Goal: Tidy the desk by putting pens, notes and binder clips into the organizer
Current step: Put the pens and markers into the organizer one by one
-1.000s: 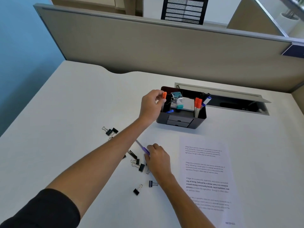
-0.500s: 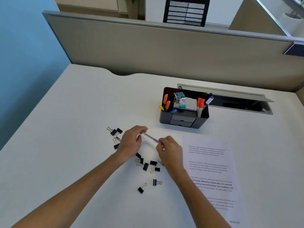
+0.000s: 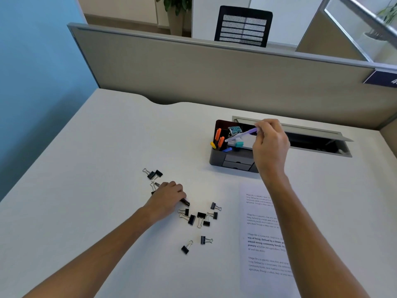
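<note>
Purple pen (image 3: 241, 134) pinched in the right hand (image 3: 269, 145) above the organizer (image 3: 231, 161).
Left hand (image 3: 168, 195) curls over a black pen, seemingly, among binder clips (image 3: 198, 218); sheet (image 3: 263, 239) reads "Village life".

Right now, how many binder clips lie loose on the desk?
11 clips: three by the left hand, six clustered beside it, two nearer; others may be hidden.

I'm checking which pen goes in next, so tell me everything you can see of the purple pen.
The purple pen is slim, with a lilac barrel that looks like plastic and a paler, whitish far end. The right hand pinches its near end and holds it in the air, lying almost level, slightly tilted, above the dark organizer. Its pale end points toward the orange pens in the left compartment. Nothing but the fingers visibly touches it.
</note>
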